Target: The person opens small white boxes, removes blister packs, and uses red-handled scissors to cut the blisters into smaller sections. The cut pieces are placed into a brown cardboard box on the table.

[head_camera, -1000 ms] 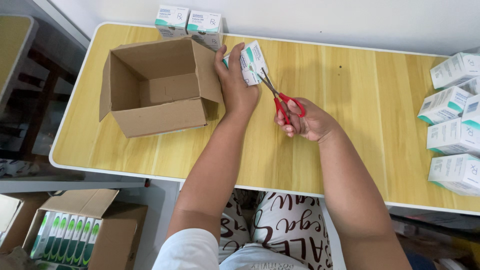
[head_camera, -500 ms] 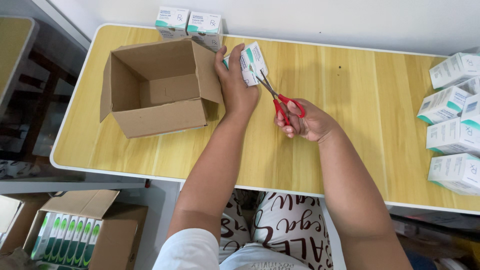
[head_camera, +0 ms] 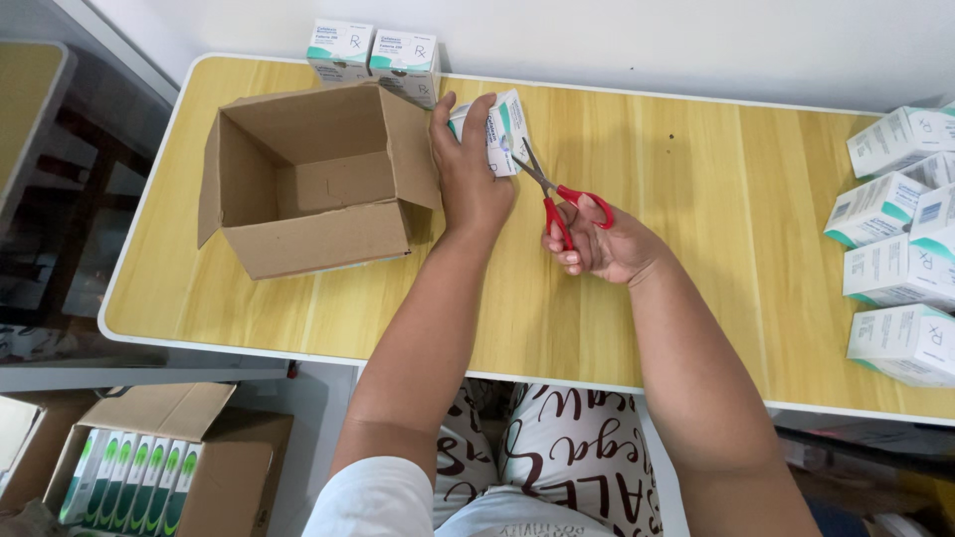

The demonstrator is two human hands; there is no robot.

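Note:
My left hand (head_camera: 468, 169) grips a small white and teal medicine box (head_camera: 505, 131) and holds it on the wooden table (head_camera: 696, 199), just right of an open cardboard box (head_camera: 313, 184). My right hand (head_camera: 597, 244) holds red-handled scissors (head_camera: 557, 194) with fingers through the loops. The blades are parted and their tips touch the small box's right side.
Two more white and teal boxes (head_camera: 373, 55) stand at the table's far edge behind the cardboard box. Several similar boxes (head_camera: 900, 249) lie along the right edge. On the floor at lower left sits an open carton (head_camera: 139, 477) filled with green and white packs.

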